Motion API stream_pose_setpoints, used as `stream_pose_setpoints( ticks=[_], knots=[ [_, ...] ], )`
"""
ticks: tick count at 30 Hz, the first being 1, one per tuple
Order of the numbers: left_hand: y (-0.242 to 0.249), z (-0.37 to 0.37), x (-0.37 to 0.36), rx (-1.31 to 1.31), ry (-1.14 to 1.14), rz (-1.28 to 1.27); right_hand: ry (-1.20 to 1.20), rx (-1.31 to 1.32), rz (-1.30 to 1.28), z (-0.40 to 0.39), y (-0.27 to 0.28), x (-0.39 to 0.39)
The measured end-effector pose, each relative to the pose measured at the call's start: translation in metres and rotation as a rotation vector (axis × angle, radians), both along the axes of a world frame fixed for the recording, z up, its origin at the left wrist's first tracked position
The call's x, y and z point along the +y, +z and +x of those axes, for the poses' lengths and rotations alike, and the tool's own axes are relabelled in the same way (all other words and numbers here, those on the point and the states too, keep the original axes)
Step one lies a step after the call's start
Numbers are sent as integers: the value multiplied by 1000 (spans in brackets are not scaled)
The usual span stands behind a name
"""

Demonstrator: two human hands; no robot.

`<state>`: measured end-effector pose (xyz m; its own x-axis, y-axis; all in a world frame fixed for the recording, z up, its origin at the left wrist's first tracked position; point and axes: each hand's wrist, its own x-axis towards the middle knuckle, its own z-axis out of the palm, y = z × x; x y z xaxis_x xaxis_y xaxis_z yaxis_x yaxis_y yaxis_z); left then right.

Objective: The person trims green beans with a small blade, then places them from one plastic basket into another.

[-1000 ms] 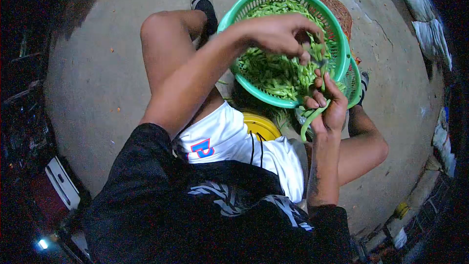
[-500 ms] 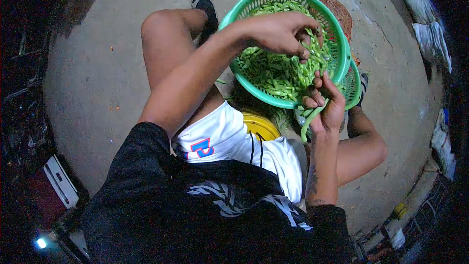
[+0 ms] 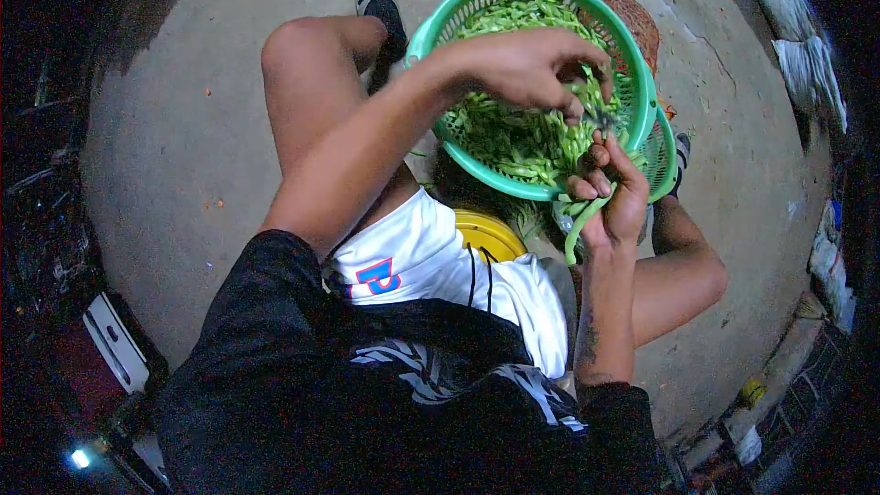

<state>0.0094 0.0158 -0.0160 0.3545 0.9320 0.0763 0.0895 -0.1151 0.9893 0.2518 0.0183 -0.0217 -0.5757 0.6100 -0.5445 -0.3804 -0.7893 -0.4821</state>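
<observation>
My left hand (image 3: 541, 73) reaches over a green plastic colander basket (image 3: 423, 44), fingers curled, thumb pointing down toward my right hand. A small dark blurred thing (image 3: 600, 117) shows between its fingers and my right fingertips; I cannot tell what it is. My right hand (image 3: 610, 185) is at the basket's near right rim, palm up, its fingers closed around a few long green beans (image 3: 579, 231) whose ends hang below the palm. Cut pieces of green bean (image 3: 522, 165) fill the basket in a loose heap.
A second green basket (image 3: 667, 160) sits under the first at the right. Behind them is a reddish-brown mesh sack (image 3: 632, 18). Something yellow and round (image 3: 490, 234) lies between my legs. Pale sacks (image 3: 811, 82) line the right edge of the concrete floor (image 3: 183, 147).
My left hand has shifted slightly, and the dark blurred thing now shows at my right fingertips. The right hand stays nearly still with the beans.
</observation>
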Motion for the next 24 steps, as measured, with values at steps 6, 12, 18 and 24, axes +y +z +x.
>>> stream_pose_setpoints(
  ticks=[6, 12, 18, 24],
  knots=[
    [11, -9, -1, 72, 13, -20, -16, -24, 15, -1, 0, 0],
    [10, -9, -1, 34, -60, -81, 10, 9, 57, -1, -1, -2],
    [8, 0, -5, 33, -43, -24, 15, 39, 42, -1, -2, 0],
    [9, 1, -5, 39, -69, -58, -20, 52, 21, -2, -2, -2]
  ],
)
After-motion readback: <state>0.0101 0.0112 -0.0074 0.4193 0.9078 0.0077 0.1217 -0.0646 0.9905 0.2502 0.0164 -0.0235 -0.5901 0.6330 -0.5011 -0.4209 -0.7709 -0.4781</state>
